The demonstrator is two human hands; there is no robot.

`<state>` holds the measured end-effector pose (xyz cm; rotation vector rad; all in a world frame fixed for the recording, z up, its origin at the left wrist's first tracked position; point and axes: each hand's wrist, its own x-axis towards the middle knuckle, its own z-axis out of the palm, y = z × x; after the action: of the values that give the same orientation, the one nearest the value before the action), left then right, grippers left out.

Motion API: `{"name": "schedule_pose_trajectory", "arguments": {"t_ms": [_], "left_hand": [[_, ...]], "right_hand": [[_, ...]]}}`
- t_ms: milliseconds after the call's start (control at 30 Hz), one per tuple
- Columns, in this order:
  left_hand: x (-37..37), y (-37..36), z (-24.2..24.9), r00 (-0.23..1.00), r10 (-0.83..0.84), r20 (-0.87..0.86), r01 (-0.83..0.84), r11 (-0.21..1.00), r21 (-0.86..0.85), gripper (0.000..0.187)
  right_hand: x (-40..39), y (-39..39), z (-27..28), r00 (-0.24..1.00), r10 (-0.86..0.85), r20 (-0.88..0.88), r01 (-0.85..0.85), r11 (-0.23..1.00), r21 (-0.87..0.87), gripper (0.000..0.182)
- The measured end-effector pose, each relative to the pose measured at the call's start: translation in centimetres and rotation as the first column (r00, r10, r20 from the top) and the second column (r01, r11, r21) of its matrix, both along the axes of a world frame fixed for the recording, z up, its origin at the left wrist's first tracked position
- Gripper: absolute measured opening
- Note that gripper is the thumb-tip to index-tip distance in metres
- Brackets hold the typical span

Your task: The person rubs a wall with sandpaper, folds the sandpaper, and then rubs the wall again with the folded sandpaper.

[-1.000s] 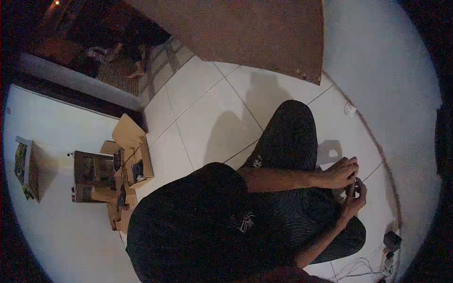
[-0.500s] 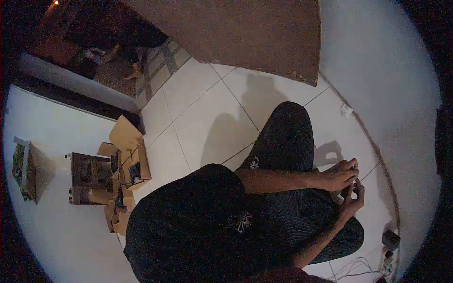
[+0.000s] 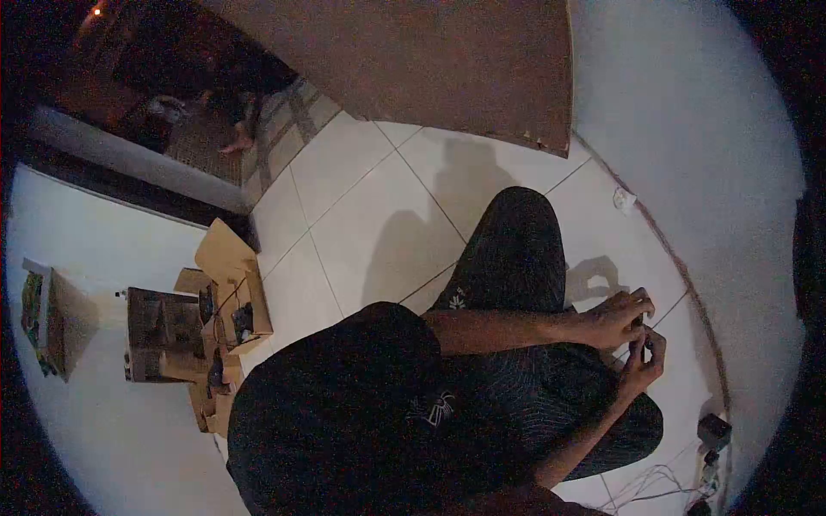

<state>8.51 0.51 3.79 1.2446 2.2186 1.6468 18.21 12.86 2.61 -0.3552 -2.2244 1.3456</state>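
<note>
OK, so on my feed from the head cam, both hands are out past the crossed legs point(image 3: 516, 249), pretty much fingertip to fingertip. The left hand point(image 3: 611, 320) has its fingers curled over toward the right, and the right hand point(image 3: 640, 371) has its thumb and a finger bent up to meet them. There's a small dark bit point(image 3: 637, 324) right where the fingertips come together. From here I honestly can't tell what it is, or whether either hand is really gripping it or just touching it, it's way too small and grainy.

Under all that I've got white floor tiles point(image 3: 353, 202), with the shadow of the hands falling just beside the near knee. A brown cord point(image 3: 680, 262) runs along the foot of the wall, with a little white piece point(image 3: 625, 199) by it. Further down there's a black block point(image 3: 713, 430) and some thin wires point(image 3: 650, 488) in a loose tangle near it.

Over on the other side I see an open cardboard box point(image 3: 231, 249) with dark stuff in it, next to a dark wooden cabinet point(image 3: 159, 335). Big brown panel point(image 3: 447, 69) up top, and part of another person point(image 3: 238, 138) through the doorway.
</note>
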Motion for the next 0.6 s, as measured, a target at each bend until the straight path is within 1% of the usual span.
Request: {"name": "schedule_pose_trajectory", "arguments": {"t_ms": [33, 67, 100, 133, 167, 200, 233, 267, 300, 333, 367, 400, 433, 467, 500, 533, 567, 600], "left_hand": [[0.0, 0.0, 0.3, 0.993, 0.014, 0.121, -0.013, 1.000, -0.014, 0.027], [0.0, 0.0, 0.5, 0.971, 0.029, 0.238, -0.023, 0.999, -0.029, 0.029], [-0.2, -0.1, 0.7, 0.972, 0.024, 0.236, -0.018, 1.000, -0.026, 0.029], [-0.5, -0.2, 0.9, 0.948, -0.016, 0.318, 0.033, 0.998, -0.049, 0.030], [-0.6, -0.2, 1.1, 0.917, -0.051, 0.396, 0.085, 0.994, -0.069, 0.031], [-0.6, -0.1, 0.9, 0.918, -0.055, 0.394, 0.088, 0.994, -0.066, 0.031], [-0.5, 0.0, 0.6, 0.976, 0.002, 0.217, 0.004, 1.000, -0.026, 0.029], [-0.3, 0.0, 0.3, 0.997, 0.069, 0.039, -0.070, 0.997, 0.032, 0.027], [-0.5, 0.2, -0.1, 0.997, 0.061, 0.041, -0.062, 0.997, 0.037, 0.027], [-0.7, 0.2, -0.1, 0.986, 0.001, 0.167, -0.023, 0.991, 0.129, 0.025], [-0.7, 0.3, -0.6, 0.951, -0.085, 0.297, 0.018, 0.975, 0.221, 0.023], [-1.0, 0.3, -1.5, 0.971, -0.053, 0.235, 0.035, 0.996, 0.081, 0.025], [-0.9, 0.3, -1.4, 0.956, -0.052, 0.290, 0.026, 0.995, 0.096, 0.024], [-0.5, 0.1, -1.0, 0.931, -0.083, 0.355, 0.045, 0.993, 0.112, 0.023], [-0.7, -0.2, -0.5, 0.900, -0.105, 0.422, 0.101, 0.994, 0.031, 0.022], [-0.1, -0.5, 0.6, 0.851, -0.079, 0.519, 0.099, 0.995, -0.011, 0.023], [-0.1, -0.4, -0.4, 0.885, -0.040, 0.464, 0.071, 0.996, -0.049, 0.024], [-0.3, -0.3, -0.7, 0.923, -0.042, 0.381, 0.056, 0.998, -0.025, 0.024]], "right_hand": [[0.1, 0.0, 0.2, 1.000, -0.009, 0.026, 0.011, 0.998, -0.070, 0.015], [0.2, -0.1, 0.6, 1.000, -0.014, 0.025, 0.016, 0.998, -0.067, 0.015], [0.2, -0.2, 1.3, 0.999, -0.008, 0.033, 0.011, 0.995, -0.102, 0.016], [0.2, -0.2, 1.7, 0.999, -0.001, 0.041, 0.006, 0.991, -0.137, 0.017], [0.2, -0.1, 1.7, 0.999, -0.005, 0.038, 0.010, 0.991, -0.135, 0.017], [0.2, -0.1, 1.6, 1.000, 0.002, 0.023, 0.003, 0.974, -0.225, 0.018], [0.2, -0.1, 1.4, 1.000, 0.009, 0.010, -0.005, 0.949, -0.315, 0.019], [0.2, 0.2, 1.0, 1.000, 0.003, 0.011, 0.000, 0.950, -0.311, 0.019], [0.1, 0.9, 0.2, 1.000, -0.020, 0.013, 0.022, 0.962, -0.272, 0.019], [0.4, 1.4, -0.5, 0.999, -0.051, 0.020, 0.054, 0.971, -0.233, 0.019], [0.5, 1.5, -0.7, 0.999, -0.019, -0.038, 0.016, 0.996, -0.082, 0.019], [0.5, 1.9, -1.1, 0.997, -0.005, -0.077, 0.011, 0.997, 0.075, 0.019], [0.2, 0.6, 2.0, 0.992, -0.015, 0.127, 0.070, 0.895, -0.440, 0.018], [0.4, 1.1, 0.2, 0.997, -0.039, 0.064, 0.060, 0.926, -0.372, 0.016], [0.7, 1.1, 0.4, 0.977, -0.073, 0.202, 0.143, 0.922, -0.361, 0.014], [0.9, 0.4, 1.1, 0.976, -0.136, 0.168, 0.186, 0.923, -0.336, 0.015], [0.7, 0.4, 0.3, 0.986, -0.156, 0.063, 0.168, 0.922, -0.350, 0.018], [0.9, 0.3, 0.3, 0.980, -0.192, 0.056, 0.200, 0.920, -0.338, 0.018]]}}
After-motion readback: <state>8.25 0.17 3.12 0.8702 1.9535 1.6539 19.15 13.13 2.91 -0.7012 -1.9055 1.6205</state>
